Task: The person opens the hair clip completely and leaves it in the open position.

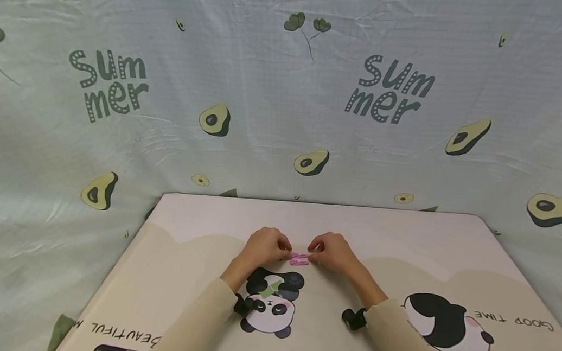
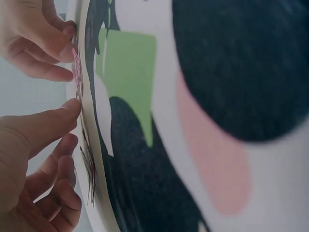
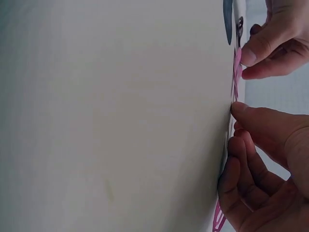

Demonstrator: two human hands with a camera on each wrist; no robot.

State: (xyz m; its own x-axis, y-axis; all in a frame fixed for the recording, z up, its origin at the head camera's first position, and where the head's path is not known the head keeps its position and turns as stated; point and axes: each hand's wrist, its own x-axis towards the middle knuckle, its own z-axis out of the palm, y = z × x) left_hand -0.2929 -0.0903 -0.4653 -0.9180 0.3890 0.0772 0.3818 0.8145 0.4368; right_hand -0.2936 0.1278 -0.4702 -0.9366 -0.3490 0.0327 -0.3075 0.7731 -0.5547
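Observation:
Two slim pink hair clips lie one in front of the other on the table between the hands, the far hair clip (image 1: pixel 300 255) and the near hair clip (image 1: pixel 299 262). My left hand (image 1: pixel 267 246) pinches the left end of the far clip with thumb and fingertips. From the other side, my right hand (image 1: pixel 333 252) pinches its right end. In the right wrist view, pink shows at the left fingertips (image 3: pixel 248 57), while the right thumb (image 3: pixel 246 112) meets the clip's other end. The left wrist view shows thin dark clips (image 2: pixel 89 166) beside the curled left fingers.
Another pink openwork clip (image 3: pixel 218 217) lies below the right hand in the right wrist view. The table (image 1: pixel 194 300) has a printed cover with a panda (image 1: pixel 268 313) near the left forearm. A patterned curtain (image 1: pixel 268 77) hangs behind the table's far edge.

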